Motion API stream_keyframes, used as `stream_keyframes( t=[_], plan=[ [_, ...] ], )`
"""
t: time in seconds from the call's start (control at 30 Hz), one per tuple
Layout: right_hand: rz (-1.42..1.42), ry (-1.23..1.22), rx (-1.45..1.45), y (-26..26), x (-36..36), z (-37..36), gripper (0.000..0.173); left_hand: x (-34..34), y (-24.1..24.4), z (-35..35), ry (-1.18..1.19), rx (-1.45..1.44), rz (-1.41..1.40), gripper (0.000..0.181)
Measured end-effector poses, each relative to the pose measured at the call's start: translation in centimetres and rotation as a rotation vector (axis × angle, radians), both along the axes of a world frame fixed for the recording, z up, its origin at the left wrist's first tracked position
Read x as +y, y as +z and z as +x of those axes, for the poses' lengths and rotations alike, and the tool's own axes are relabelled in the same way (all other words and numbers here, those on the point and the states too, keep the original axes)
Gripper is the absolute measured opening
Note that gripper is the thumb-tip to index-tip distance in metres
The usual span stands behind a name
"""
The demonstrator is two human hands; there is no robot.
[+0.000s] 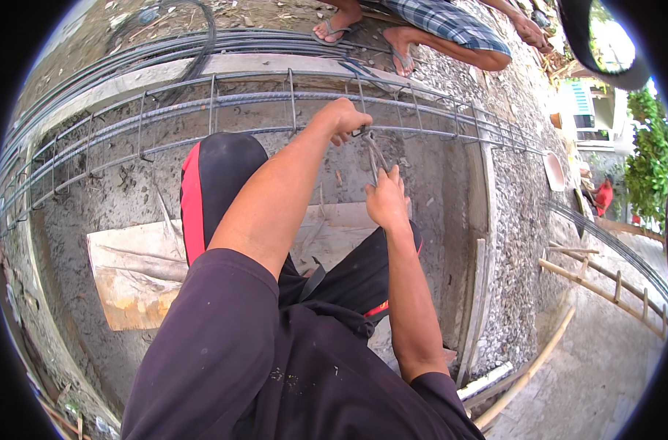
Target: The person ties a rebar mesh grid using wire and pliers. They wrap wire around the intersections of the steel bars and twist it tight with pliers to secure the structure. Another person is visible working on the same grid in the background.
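Note:
A long rebar cage (pixel 251 98) of ribbed steel bars and bent stirrups spans the view in front of me. My left hand (pixel 342 120) is curled over its near bar, against a stirrup (pixel 361 91). Just to the right, my right hand (pixel 389 199) grips a grey two-handled metal tool (pixel 375 151) that looks like pincers. Its head meets the near bar at the foot of that stirrup, close to my left fingers. The exact contact there is too small to make out.
Beneath me lies a worn board (pixel 130 275) on rough grey ground. A concrete ledge (pixel 246 61) and loose bars (pixel 147 50) run behind the cage. Beyond them sits another person (pixel 444 25). Gravel (pixel 512 264) and a bamboo ladder (pixel 603 291) lie to the right.

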State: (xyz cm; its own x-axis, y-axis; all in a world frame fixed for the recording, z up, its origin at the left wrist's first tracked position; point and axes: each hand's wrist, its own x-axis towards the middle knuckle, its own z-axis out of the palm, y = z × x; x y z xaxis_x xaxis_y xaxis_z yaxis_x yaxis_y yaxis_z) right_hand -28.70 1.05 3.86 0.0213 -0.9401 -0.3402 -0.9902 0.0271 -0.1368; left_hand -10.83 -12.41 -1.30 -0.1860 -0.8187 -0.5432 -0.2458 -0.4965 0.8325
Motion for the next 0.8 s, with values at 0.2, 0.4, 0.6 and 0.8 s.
stream_keyframes(
  t=[0.2,0.4,0.6,0.8],
  plan=[
    [0.069,0.006,0.006,-0.7,-0.1,0.5,0.050,-0.2,0.2,0.3,-0.029,0.017,0.011,0.061],
    [-0.008,-0.005,-0.114,-1.0,0.4,0.5,0.045,0.1,0.5,0.3,-0.048,0.008,-0.014,0.061],
    [-0.096,0.045,-0.159,-2.3,0.2,-0.3,0.047,0.0,-0.1,-0.2,-0.006,-0.008,-0.019,0.059],
    [-0.085,0.018,-0.042,0.5,0.2,0.7,0.040,-0.2,0.0,0.3,-0.059,0.039,0.009,0.064]
  ],
)
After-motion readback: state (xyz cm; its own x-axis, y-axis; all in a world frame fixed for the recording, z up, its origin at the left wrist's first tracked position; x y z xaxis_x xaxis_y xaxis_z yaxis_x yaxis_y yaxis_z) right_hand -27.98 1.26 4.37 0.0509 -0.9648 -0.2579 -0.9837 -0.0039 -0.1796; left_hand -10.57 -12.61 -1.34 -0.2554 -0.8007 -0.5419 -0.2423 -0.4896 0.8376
